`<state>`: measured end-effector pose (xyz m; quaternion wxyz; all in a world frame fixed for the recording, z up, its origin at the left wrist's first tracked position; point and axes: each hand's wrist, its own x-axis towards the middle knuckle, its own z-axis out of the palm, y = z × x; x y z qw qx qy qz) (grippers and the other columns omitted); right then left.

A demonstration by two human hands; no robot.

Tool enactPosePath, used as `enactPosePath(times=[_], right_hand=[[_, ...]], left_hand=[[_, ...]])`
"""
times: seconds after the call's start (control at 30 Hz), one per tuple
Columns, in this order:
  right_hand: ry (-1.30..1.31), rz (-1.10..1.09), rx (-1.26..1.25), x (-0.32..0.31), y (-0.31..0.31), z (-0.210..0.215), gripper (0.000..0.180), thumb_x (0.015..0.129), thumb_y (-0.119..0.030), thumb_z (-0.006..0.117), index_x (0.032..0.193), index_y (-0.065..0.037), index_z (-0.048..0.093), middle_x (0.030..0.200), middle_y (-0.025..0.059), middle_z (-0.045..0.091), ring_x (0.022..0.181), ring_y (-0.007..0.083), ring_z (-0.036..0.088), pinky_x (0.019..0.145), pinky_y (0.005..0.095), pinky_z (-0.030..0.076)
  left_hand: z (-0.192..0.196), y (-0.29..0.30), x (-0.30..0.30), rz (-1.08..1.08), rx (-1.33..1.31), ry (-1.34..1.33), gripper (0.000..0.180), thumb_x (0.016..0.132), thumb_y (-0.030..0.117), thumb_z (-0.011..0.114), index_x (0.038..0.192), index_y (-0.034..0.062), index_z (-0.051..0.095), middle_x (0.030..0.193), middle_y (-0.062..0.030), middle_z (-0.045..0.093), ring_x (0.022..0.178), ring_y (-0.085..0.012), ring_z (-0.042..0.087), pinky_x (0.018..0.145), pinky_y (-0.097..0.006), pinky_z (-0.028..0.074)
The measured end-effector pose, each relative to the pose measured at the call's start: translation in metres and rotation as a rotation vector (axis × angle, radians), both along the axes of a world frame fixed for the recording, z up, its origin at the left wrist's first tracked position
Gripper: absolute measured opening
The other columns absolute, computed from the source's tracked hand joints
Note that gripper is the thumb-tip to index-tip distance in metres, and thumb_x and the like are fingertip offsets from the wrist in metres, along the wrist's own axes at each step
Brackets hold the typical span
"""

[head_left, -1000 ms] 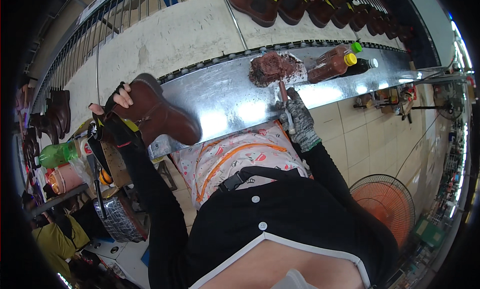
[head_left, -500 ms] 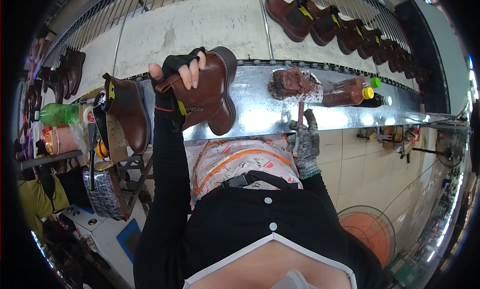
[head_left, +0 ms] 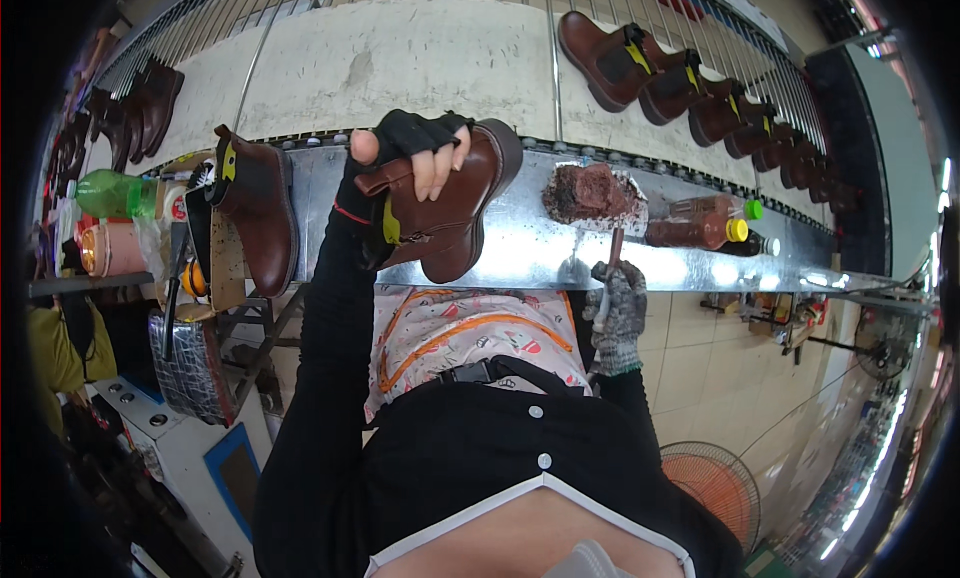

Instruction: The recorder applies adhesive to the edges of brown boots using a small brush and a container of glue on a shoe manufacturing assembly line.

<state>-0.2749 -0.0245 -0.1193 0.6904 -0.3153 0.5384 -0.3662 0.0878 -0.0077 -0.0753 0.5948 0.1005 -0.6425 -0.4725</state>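
My left hand (head_left: pixel 425 158), in a black fingerless glove, grips a brown leather ankle boot (head_left: pixel 450 228) above the metal bench, fingers wrapped over its upper. The boot is tilted, its sole facing right and a yellow strip showing at its side. My right hand (head_left: pixel 622 313), in a grey knit glove, is closed around a slim stick-like tool (head_left: pixel 616 246) with a brown end pointing away from me; its exact kind I cannot make out. Beyond that end lies a reddish-brown stained block (head_left: pixel 594 194) on a smeared white sheet. A second brown boot (head_left: pixel 262 218) stands to the left.
Plastic bottles of brown liquid (head_left: pixel 690 224) lie right of the block. Past the metal bench (head_left: pixel 520 248) runs a pale conveyor belt (head_left: pixel 430 58) with a row of boots (head_left: pixel 665 88) on the right. A green bottle (head_left: pixel 115 193) lies far left; an orange fan (head_left: pixel 710 488) stands lower right.
My left hand and the boot have moved right. My right hand has drawn slightly toward me, its fingers more curled around the tool. The whole view has shifted a little.
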Motion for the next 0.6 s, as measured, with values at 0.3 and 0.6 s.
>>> enactPosePath(times=[0.3, 0.6], right_hand=[[0.319, 0.908, -0.605, 0.039, -0.023, 0.117, 0.071, 0.069, -0.002, 0.066, 0.134, -0.007, 0.038, 0.11, 0.0121, 0.057, 0.081, 0.0111, 0.056, 0.074, 0.0264, 0.051], [0.604, 1.181, -1.114, 0.076, -0.022, 0.144, 0.05, 0.074, 0.005, 0.05, 0.123, -0.009, 0.05, 0.118, 0.0149, 0.053, 0.112, 0.0317, 0.05, 0.095, 0.0387, 0.042]], left_hand=[[-0.001, -0.003, -0.002, -0.032, -0.022, 0.036, 0.078, 0.081, 0.075, 0.024, 0.057, 0.0096, 0.06, 0.056, -0.001, 0.06, 0.054, -0.0109, 0.056, 0.072, -0.029, 0.034], [0.001, 0.001, 0.0, -0.038, -0.002, 0.001, 0.084, 0.078, 0.078, 0.02, 0.053, 0.007, 0.058, 0.053, -0.0049, 0.056, 0.052, -0.014, 0.047, 0.076, -0.032, 0.033]])
